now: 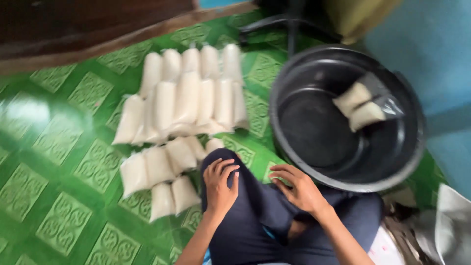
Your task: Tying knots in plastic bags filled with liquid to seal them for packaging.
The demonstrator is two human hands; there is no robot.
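My left hand [219, 184] rests flat on my knee, which is covered by dark trousers [255, 216], with fingers spread and holding nothing. My right hand [298, 186] lies on the other leg near the rim of a large black basin [294, 162], fingers apart and empty. Two small plastic bags filled with a whitish liquid [359, 105] lie inside the basin at its far right side. Several more such filled bags [189, 95] lie in rows on the green patterned floor [59, 162] in front of me, and a nearer group of bags [157, 179] sits just left of my left hand.
A dark wooden piece of furniture [83, 24] runs along the top left. Chair legs [289, 22] stand behind the basin. A blue surface [436, 54] is at the right, and crumpled plastic [451, 221] lies at the lower right.
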